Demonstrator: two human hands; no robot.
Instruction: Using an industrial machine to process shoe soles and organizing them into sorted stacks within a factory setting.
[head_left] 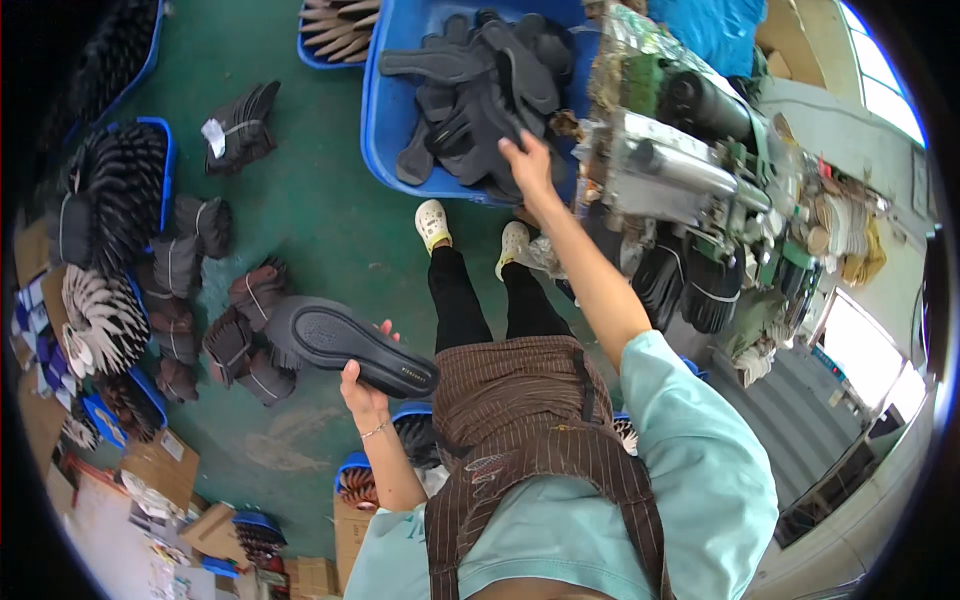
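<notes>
My left hand is closed around the heel half of a dark grey shoe insole, holding it level to the left of my apron. Its rounded forefoot points away to the left, and small light marking shows near the heel. My right hand reaches forward over a blue bin, thumb and forefinger apart. Right below those fingers lies a heap of similar dark insoles, piled in all directions. The remaining fingers of that hand are partly hidden.
A machine with metal rollers stands close along my right side. Tied bundles of dark insoles lie on the green floor to the left. Beyond them stand blue crates filled with insoles. A cardboard box sits at lower left.
</notes>
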